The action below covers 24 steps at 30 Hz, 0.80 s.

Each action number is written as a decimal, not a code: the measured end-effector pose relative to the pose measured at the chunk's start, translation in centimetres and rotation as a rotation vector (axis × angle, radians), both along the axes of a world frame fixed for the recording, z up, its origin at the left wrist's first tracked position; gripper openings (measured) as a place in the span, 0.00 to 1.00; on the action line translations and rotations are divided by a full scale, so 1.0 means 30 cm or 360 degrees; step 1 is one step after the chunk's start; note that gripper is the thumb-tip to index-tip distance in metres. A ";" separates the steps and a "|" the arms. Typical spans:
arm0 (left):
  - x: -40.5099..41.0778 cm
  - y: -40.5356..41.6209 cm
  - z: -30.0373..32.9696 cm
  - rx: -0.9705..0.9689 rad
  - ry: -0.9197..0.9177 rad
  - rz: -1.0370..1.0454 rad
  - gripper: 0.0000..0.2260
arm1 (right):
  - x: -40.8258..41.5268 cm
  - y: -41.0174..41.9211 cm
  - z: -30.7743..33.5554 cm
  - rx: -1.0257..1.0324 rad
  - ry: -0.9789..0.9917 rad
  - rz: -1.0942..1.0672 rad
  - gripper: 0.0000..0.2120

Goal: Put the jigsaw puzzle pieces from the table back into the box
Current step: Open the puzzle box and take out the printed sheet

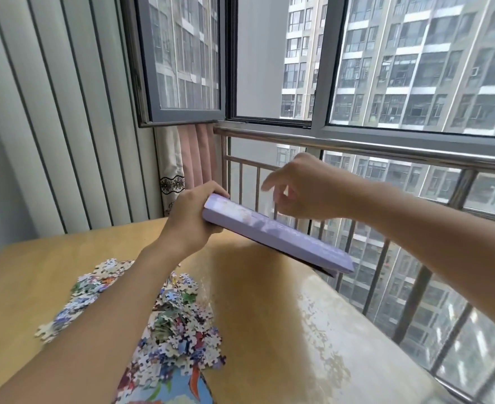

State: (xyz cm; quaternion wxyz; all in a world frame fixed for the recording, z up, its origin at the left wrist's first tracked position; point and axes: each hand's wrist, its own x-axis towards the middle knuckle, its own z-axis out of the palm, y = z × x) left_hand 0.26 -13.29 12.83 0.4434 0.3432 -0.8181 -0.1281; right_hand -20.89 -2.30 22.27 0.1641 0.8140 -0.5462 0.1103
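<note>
Puzzle pieces (179,325) lie heaped on the table (269,301), none boxed yet. Above them the lilac box (278,237) is tilted, lid on, left hand (189,217) clamped round its near end. Right hand (301,188) hovers over the top, fingers loosely curled, holding nothing, blurred. One-handed grip, railing (386,150) and open window (182,68) close by: a slip could drop the box or scatter the heap.

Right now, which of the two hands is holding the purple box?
The left hand grips the purple box at its near end, lifted above the table. The right hand hovers over it, touching nothing visible.
</note>
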 end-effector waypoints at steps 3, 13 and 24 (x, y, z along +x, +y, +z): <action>0.003 0.003 -0.030 0.0084 0.0088 0.0008 0.25 | 0.007 0.040 -0.043 0.0053 -0.0009 0.0029 0.22; 0.034 -0.009 -0.053 0.0281 0.0216 -0.0028 0.29 | -0.052 -0.025 -0.139 -0.0308 0.0195 -0.0136 0.05; 0.075 0.030 -0.078 0.0411 0.0194 0.0281 0.17 | -0.024 -0.090 -0.166 -0.0266 -0.0025 -0.0013 0.06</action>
